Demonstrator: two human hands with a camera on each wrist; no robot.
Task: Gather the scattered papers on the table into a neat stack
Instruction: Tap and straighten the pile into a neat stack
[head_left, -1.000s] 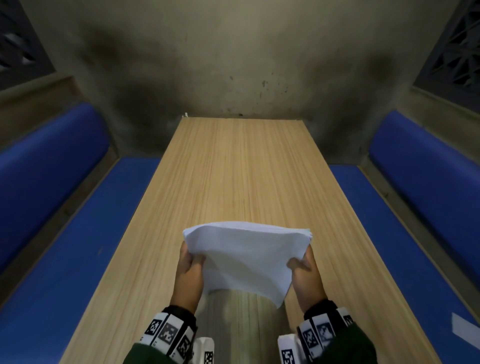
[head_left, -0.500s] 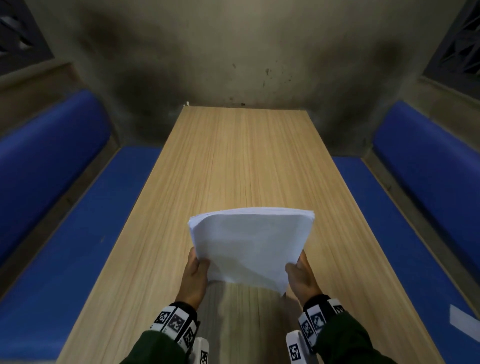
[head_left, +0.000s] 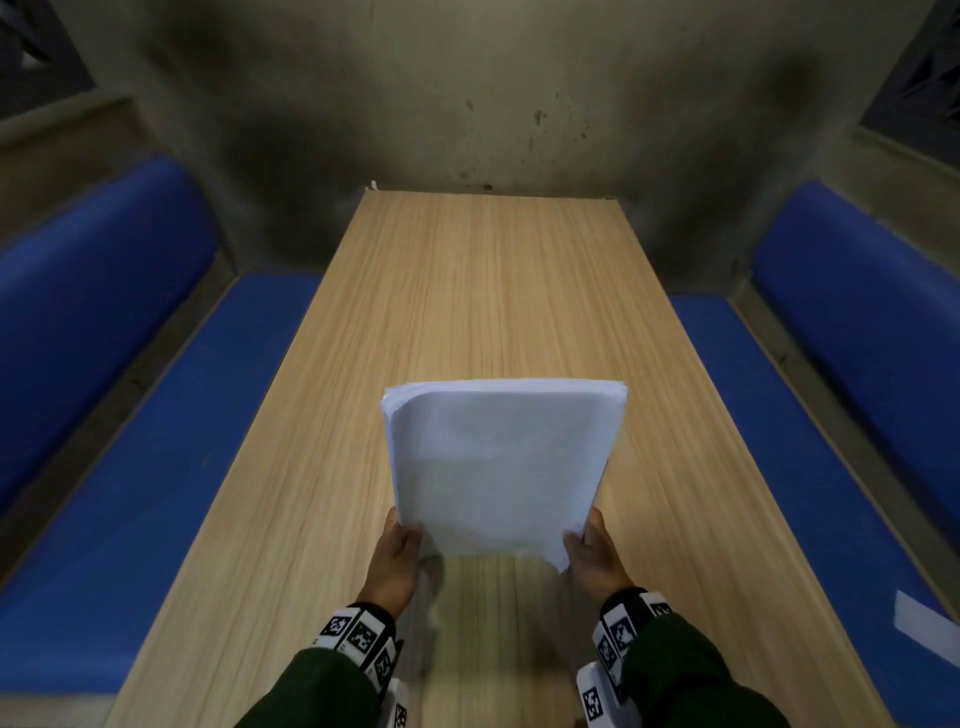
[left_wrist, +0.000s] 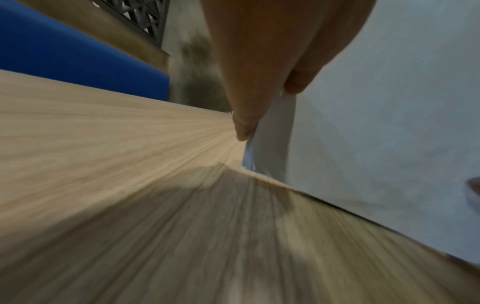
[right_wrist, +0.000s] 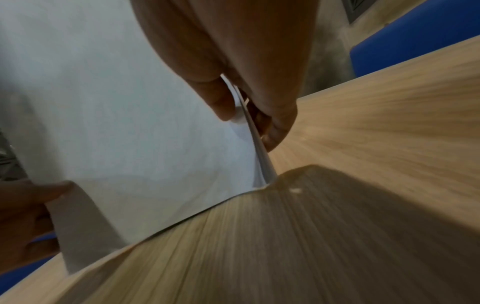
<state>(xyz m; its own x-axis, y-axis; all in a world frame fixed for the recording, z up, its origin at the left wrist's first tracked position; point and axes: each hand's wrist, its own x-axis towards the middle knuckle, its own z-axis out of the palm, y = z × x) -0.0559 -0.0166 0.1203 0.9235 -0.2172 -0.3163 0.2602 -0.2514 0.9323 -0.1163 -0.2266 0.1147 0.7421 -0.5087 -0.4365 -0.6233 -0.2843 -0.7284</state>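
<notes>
Both hands, left hand (head_left: 396, 552) and right hand (head_left: 592, 552), pinched the paper stack (head_left: 501, 465) by its lower side edges, standing it on end on the table (head_left: 322, 467), probably to square the sheets

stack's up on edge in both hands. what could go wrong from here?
1. The white paper stack is held only near its lower corners by the left hand and right hand; the tall upper part could flop or fan.
2. The lower right corner looks bent; tapping on the light wooden table may crease it.
</notes>
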